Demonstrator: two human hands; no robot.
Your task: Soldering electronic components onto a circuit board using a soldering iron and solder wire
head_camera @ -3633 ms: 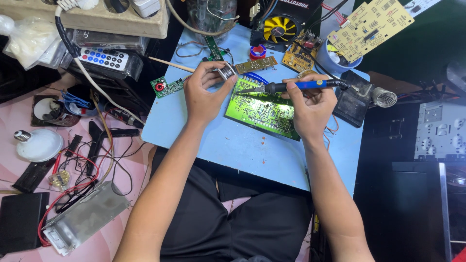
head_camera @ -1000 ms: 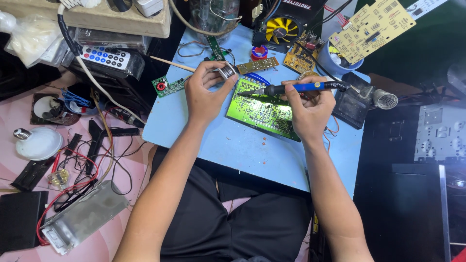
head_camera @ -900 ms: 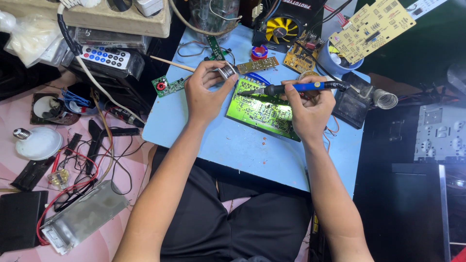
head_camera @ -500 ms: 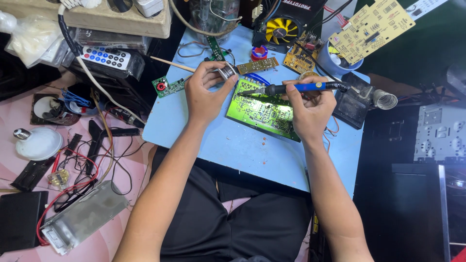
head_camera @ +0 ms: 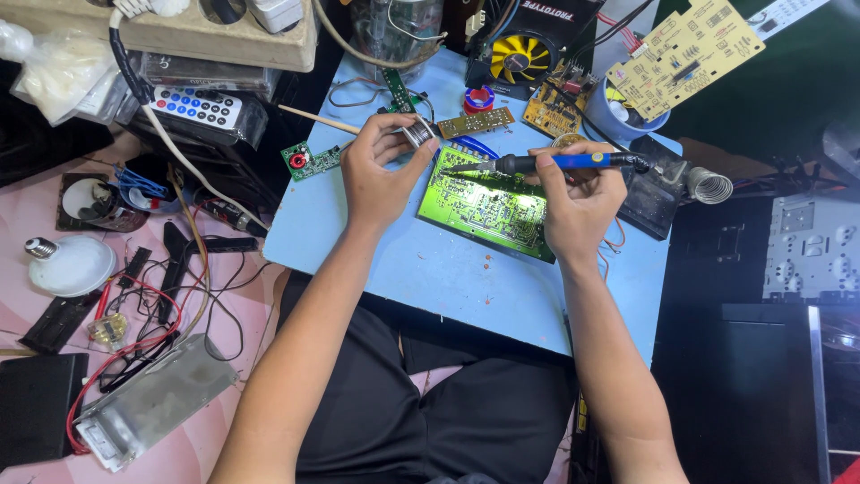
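Note:
A green circuit board [head_camera: 488,206] lies solder side up on a small light-blue table [head_camera: 448,278] over my lap. My right hand [head_camera: 578,202] grips a blue-handled soldering iron [head_camera: 573,161], its tip pointing left over the board's top left corner. At the board's upper left edge, my left hand [head_camera: 381,175] holds a small spool of solder wire [head_camera: 417,134] between thumb and fingers.
Several small circuit boards [head_camera: 475,123], a yellow fan [head_camera: 515,56], a beige board [head_camera: 685,54] and a soldering stand with coil [head_camera: 708,185] crowd the table's far side. On the pink floor at left lie a bulb [head_camera: 67,264], a remote [head_camera: 197,106], tangled wires [head_camera: 170,296] and a metal case [head_camera: 152,403].

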